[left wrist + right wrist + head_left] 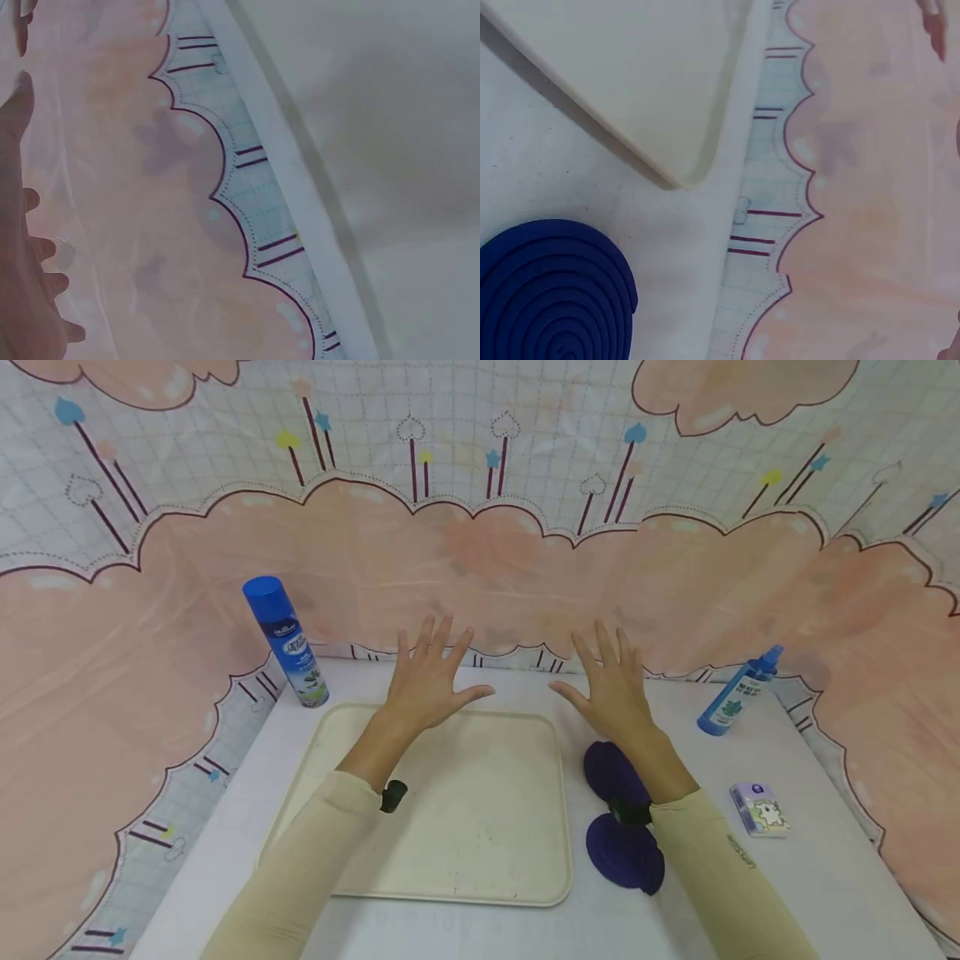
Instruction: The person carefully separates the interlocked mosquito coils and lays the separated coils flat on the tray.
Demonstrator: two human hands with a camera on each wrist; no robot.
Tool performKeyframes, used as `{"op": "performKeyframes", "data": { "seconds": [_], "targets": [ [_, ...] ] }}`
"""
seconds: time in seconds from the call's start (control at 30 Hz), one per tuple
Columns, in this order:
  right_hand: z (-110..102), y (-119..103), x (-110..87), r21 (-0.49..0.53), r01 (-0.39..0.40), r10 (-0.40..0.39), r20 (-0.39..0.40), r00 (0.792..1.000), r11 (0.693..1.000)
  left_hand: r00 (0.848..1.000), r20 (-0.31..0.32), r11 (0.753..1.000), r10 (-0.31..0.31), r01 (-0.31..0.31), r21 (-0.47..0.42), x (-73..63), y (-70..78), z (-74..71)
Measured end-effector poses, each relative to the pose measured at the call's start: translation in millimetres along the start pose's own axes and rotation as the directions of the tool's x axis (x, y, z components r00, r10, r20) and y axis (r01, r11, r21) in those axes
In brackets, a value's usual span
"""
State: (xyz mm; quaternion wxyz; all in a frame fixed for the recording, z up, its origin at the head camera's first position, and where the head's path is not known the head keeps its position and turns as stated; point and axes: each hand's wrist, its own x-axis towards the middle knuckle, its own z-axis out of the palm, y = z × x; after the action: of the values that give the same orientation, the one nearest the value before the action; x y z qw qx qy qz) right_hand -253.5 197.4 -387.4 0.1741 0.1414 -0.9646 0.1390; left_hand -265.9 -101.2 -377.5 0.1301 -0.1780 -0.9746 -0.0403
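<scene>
My left hand [429, 681] is held over the far edge of a cream tray [480, 810], fingers spread and straight, palm facing away, holding nothing. To its right, my right hand [613, 689] is raised the same way near the table's far edge, also empty. The two thumbs point at each other with a gap between them. Below the right wrist lie two dark blue-purple round pieces [624, 857] on the table. The right wrist view shows one as a coiled spiral disc [555, 300] beside the tray's corner. Part of the left hand [34, 292] shows at the left wrist view's edge.
A blue aerosol can [288, 643] stands at the back left, just beyond the tray. At the back right is a blue spray bottle [738, 693]. A small box with a puzzle-piece picture [761, 810] lies at the right. A patterned curtain [495, 560] surrounds the white table [525, 935].
</scene>
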Motion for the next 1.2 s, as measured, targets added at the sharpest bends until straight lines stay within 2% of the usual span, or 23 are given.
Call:
{"op": "performKeyframes", "data": {
  "seconds": [0.3, 0.57, 0.73, 0.9, 1.07, 1.2],
  "targets": [
    [-23, 14, -25.0, 0.047, -0.011, 0.012, -0.006, 1.0, 0.999, 0.999, 0.028, 0.998, 0.043, -0.042, -0.039, -1.5, 21.0, -13.2],
    [-34, 38, -66.6, 0.115, -0.048, 0.047, 0.015, 0.999, 0.992, 0.994, 0.04, 0.987, 0.103, -0.097, -0.126, -5.7, 41.6, -8.6],
    [-39, 49, -96.5, 0.162, -0.105, 0.097, 0.053, 0.994, 0.981, 0.985, 0.049, 0.962, 0.164, -0.149, -0.227, -13.3, 64.6, -0.5],
    [-41, 58, -123.9, 0.19, -0.131, 0.122, 0.056, 0.991, 0.973, 0.975, 0.052, 0.932, 0.214, -0.188, -0.31, -20.7, 90.8, 5.6],
    [-41, 63, -145.5, 0.202, -0.131, 0.121, 0.063, 0.991, 0.971, 0.97, 0.041, 0.916, 0.238, -0.21, -0.342, -26.7, 115.9, 13.3],
    [-39, 67, -159.4, 0.191, -0.113, 0.101, 0.076, 0.992, 0.975, 0.955, 0.07, 0.906, 0.29, -0.25, -0.342, -35.7, 137.9, 25.7]
  ]
}}
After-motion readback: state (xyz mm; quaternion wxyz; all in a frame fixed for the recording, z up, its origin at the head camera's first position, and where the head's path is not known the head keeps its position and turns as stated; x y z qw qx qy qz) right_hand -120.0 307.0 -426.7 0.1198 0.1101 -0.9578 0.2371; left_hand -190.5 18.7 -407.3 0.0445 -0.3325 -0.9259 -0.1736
